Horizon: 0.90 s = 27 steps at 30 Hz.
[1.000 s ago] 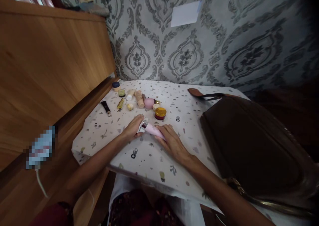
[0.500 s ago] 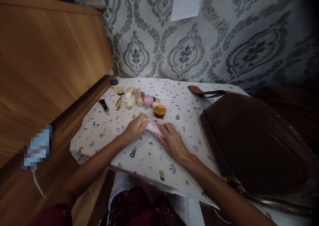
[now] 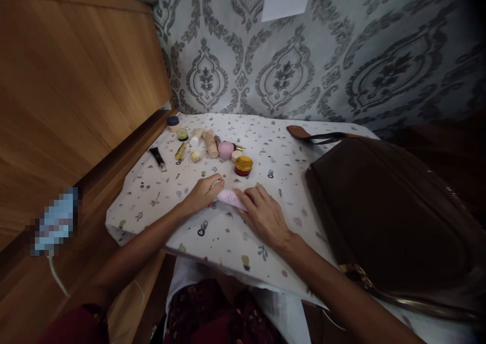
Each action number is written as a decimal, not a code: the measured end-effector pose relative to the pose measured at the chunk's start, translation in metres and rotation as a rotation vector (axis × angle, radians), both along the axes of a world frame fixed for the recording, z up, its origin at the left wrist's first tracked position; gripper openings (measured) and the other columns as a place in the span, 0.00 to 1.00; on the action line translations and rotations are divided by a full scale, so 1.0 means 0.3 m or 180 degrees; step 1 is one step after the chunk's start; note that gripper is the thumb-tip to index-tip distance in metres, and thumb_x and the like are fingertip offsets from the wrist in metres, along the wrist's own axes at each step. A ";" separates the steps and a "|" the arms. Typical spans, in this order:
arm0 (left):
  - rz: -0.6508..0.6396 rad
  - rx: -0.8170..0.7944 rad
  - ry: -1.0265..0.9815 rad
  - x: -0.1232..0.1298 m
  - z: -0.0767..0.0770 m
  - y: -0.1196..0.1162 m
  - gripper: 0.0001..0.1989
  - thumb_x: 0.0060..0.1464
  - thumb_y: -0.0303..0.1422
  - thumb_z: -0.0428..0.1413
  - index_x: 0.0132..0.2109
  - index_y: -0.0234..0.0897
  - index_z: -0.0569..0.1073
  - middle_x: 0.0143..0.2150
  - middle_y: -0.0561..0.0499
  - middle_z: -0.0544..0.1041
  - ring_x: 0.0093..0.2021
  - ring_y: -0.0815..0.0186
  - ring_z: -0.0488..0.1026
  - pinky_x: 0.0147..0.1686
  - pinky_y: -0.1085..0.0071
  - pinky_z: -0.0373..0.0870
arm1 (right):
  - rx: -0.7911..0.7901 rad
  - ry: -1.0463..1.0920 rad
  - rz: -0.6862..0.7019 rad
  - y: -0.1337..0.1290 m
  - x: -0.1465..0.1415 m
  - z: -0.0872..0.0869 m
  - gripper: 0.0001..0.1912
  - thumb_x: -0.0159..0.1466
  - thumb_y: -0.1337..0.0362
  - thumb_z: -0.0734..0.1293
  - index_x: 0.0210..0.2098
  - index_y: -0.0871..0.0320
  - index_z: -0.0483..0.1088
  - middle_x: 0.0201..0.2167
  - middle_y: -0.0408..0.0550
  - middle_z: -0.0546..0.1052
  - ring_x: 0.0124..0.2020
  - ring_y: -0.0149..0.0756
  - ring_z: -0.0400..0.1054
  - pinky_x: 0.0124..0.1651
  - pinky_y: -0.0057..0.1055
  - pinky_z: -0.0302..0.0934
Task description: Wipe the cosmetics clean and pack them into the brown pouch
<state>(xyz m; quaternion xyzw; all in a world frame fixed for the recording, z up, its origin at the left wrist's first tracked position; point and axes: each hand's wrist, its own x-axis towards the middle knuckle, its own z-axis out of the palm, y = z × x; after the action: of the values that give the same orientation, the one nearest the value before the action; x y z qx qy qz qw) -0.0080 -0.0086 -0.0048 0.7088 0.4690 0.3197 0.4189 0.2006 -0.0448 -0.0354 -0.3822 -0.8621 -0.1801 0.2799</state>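
A pale pink squeeze tube (image 3: pixel 230 199) lies slantwise between my hands, low over the patterned cloth. My right hand (image 3: pixel 264 212) is closed round its right end, with the fingers along the top. At the tube's left end my left hand (image 3: pixel 204 195) is closed in a pinch, and a small whitish bit, perhaps the cap, shows at its fingertips. Whether that bit is joined to the tube cannot be made out. Just beyond the tube stands a round jar with a gold lid and red base (image 3: pixel 243 166). A pink rounded container (image 3: pixel 226 150) sits behind it.
Farther left on the tablecloth (image 3: pixel 273 263) are a beige tube (image 3: pixel 210 143), a gold tube (image 3: pixel 181 151), a black tube (image 3: pixel 157 158), a green-topped jar (image 3: pixel 182 134) and a dark-lidded jar (image 3: pixel 173 124). A large brown bag (image 3: pixel 387 212) fills the right side. Wooden furniture (image 3: pixel 83 71) borders the left.
My left hand has shifted slightly left and the tube's left end now shows more plainly. The tube has turned a little flatter. The view has tipped slightly downward.
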 end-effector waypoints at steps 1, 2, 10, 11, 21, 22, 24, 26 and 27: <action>0.0010 -0.0129 -0.0099 -0.001 -0.002 0.004 0.14 0.63 0.41 0.49 0.32 0.38 0.64 0.21 0.60 0.63 0.15 0.73 0.61 0.14 0.76 0.55 | 0.0048 0.0001 0.0003 -0.002 0.000 0.002 0.15 0.71 0.63 0.61 0.54 0.64 0.69 0.38 0.55 0.72 0.39 0.44 0.62 0.39 0.38 0.64; 0.0011 -0.0239 -0.0190 -0.001 -0.004 0.007 0.15 0.63 0.42 0.49 0.31 0.38 0.64 0.21 0.59 0.64 0.14 0.73 0.61 0.13 0.76 0.54 | 0.0064 0.0016 0.0009 -0.003 0.000 0.003 0.15 0.71 0.63 0.61 0.53 0.64 0.69 0.38 0.55 0.72 0.39 0.44 0.62 0.39 0.37 0.64; 0.0163 -0.0381 -0.0624 0.018 -0.023 0.012 0.24 0.62 0.55 0.46 0.34 0.38 0.66 0.18 0.59 0.63 0.12 0.74 0.57 0.10 0.77 0.51 | -0.1082 0.0698 0.0181 -0.002 0.006 -0.001 0.18 0.72 0.59 0.59 0.57 0.59 0.68 0.42 0.57 0.72 0.44 0.47 0.64 0.45 0.43 0.66; 0.0193 -0.0350 -0.0658 0.020 -0.025 0.011 0.25 0.62 0.56 0.46 0.34 0.38 0.66 0.18 0.59 0.63 0.12 0.74 0.56 0.10 0.77 0.52 | -0.1232 0.0850 0.0251 -0.001 0.007 0.000 0.18 0.71 0.58 0.59 0.57 0.58 0.68 0.42 0.56 0.72 0.44 0.47 0.64 0.46 0.44 0.66; 0.0095 0.0818 -0.0136 0.014 0.001 0.000 0.15 0.65 0.43 0.46 0.35 0.37 0.67 0.25 0.56 0.66 0.23 0.71 0.64 0.26 0.74 0.62 | -0.2861 0.2124 0.0605 -0.002 0.006 0.056 0.20 0.66 0.53 0.65 0.50 0.60 0.75 0.36 0.50 0.74 0.38 0.40 0.68 0.42 0.37 0.63; 0.0075 0.0998 -0.0111 0.012 0.003 -0.001 0.14 0.64 0.42 0.47 0.36 0.37 0.67 0.26 0.56 0.66 0.25 0.71 0.65 0.29 0.73 0.62 | -0.3072 0.2284 0.0649 -0.002 0.007 0.065 0.20 0.65 0.52 0.66 0.49 0.60 0.76 0.37 0.50 0.74 0.38 0.39 0.68 0.41 0.36 0.63; 0.0035 0.1209 -0.0140 0.011 0.006 -0.004 0.13 0.63 0.43 0.49 0.37 0.37 0.67 0.26 0.57 0.66 0.26 0.70 0.64 0.30 0.73 0.61 | -0.3607 0.2622 0.0770 -0.005 0.008 0.083 0.22 0.63 0.50 0.67 0.47 0.60 0.76 0.37 0.49 0.75 0.37 0.39 0.69 0.39 0.33 0.62; 0.0018 0.1217 -0.0256 0.011 0.007 -0.009 0.15 0.62 0.46 0.50 0.38 0.38 0.67 0.24 0.58 0.65 0.23 0.71 0.62 0.27 0.73 0.60 | -0.4152 0.2894 0.0917 -0.010 0.008 0.100 0.22 0.62 0.47 0.68 0.44 0.60 0.76 0.35 0.47 0.75 0.34 0.35 0.67 0.35 0.30 0.60; 0.0022 0.1160 -0.0337 0.013 0.007 -0.012 0.16 0.61 0.48 0.51 0.39 0.38 0.67 0.23 0.59 0.64 0.21 0.71 0.61 0.25 0.73 0.59 | -0.4374 0.2987 0.0982 -0.013 0.008 0.105 0.22 0.62 0.47 0.69 0.42 0.59 0.76 0.32 0.46 0.74 0.30 0.33 0.65 0.32 0.29 0.58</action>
<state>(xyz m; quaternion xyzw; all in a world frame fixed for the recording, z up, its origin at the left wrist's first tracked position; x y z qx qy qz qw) -0.0042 -0.0122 -0.0027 0.7535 0.3831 0.4375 0.3066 0.2030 -0.0489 -0.0037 -0.3806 -0.6169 0.6016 0.3357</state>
